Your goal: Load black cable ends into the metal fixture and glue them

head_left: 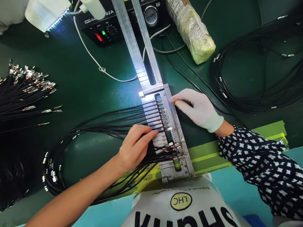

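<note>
A metal fixture [181, 137] with a row of slots lies on the bench in front of me. Several thin black cables [132, 109] run across it from the left, and their ends with small green boards [163, 110] sit over its long opening. My left hand [136, 145], bare, pinches one of the cables at the slots, about halfway down the row. Below it, more cable ends [176, 149] lie bunched across the fixture. At the fixture's right edge is my right hand [196, 108], in a white glove, thumb and forefinger closed; anything between them is too small to make out.
Bundles of cables with metal connectors [30, 78] lie at the left, and coiled cables [220, 78] at the right. Behind the fixture are slotted metal rails [149, 47], a black control box with a gauge [151, 15], a wrapped roll [194, 34] and a lamp [47, 14].
</note>
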Demonstrator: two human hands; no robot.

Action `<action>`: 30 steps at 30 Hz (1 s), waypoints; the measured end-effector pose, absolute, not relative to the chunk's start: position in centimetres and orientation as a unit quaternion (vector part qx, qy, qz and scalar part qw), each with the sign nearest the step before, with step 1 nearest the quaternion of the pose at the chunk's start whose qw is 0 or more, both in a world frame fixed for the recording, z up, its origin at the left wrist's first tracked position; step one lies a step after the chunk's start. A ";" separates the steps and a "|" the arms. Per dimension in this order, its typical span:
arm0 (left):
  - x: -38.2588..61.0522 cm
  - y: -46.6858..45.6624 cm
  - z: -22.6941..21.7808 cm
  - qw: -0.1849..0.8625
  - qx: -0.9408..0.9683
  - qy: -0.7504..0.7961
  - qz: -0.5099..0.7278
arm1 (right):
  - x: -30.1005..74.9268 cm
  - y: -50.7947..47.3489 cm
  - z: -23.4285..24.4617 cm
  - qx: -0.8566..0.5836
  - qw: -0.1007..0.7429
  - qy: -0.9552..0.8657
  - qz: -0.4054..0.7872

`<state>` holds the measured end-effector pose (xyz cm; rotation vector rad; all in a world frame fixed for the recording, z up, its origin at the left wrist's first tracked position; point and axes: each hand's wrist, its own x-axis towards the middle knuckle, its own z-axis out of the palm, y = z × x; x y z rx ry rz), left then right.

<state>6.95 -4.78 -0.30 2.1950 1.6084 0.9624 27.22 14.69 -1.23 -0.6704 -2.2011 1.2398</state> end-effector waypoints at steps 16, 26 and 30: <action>7.0 -6.3 -1.3 0.094 0.771 0.571 0.266 | 27.3 14.7 -1.2 -0.247 0.257 -0.814 0.459; 7.1 -6.7 0.2 -0.002 0.796 0.590 0.132 | 27.1 14.6 -1.2 -0.265 0.251 -0.814 0.453; 7.6 -4.9 0.4 0.005 0.821 0.553 0.141 | 27.1 14.4 -1.5 -0.272 0.265 -0.818 0.432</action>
